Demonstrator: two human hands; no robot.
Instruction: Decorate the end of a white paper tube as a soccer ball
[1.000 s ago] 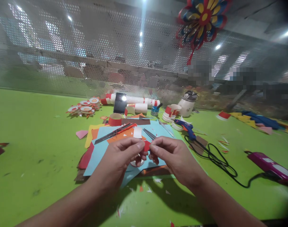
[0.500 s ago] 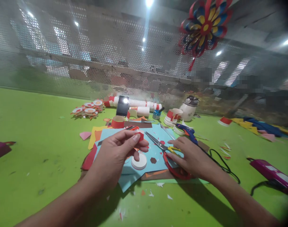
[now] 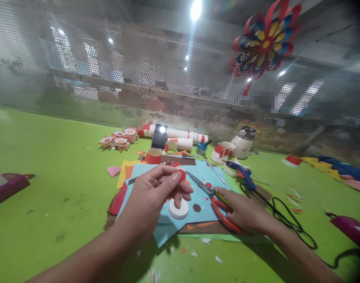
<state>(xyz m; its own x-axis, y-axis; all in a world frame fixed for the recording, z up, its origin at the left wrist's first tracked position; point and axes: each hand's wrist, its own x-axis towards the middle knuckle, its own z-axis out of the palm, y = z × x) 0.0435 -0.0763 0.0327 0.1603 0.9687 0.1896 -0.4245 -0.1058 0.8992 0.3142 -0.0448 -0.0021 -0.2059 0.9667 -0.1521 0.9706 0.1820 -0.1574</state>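
My left hand pinches a small red paper piece between thumb and forefinger, its other fingers loosely curled. At the right, my right hand is closed on the red-and-yellow handles of the scissors. Their blades point up and left toward the red piece, apart from it, and look nearly closed. Below my left fingers a white round disc lies on light blue paper. Beside it is a dark brown paper hexagon. Red hexagon scraps lie near the blades.
A blue glue gun with a black cord lies right of the paper stack. Behind are a red paper ring, a phone, white tubes, a small blue jar and a white jug. Stacked decorated discs stand left.
My right hand has closed round the scissors' handles, where its fingers were spread before. My left hand still pinches the red paper. The whole view has shifted slightly.
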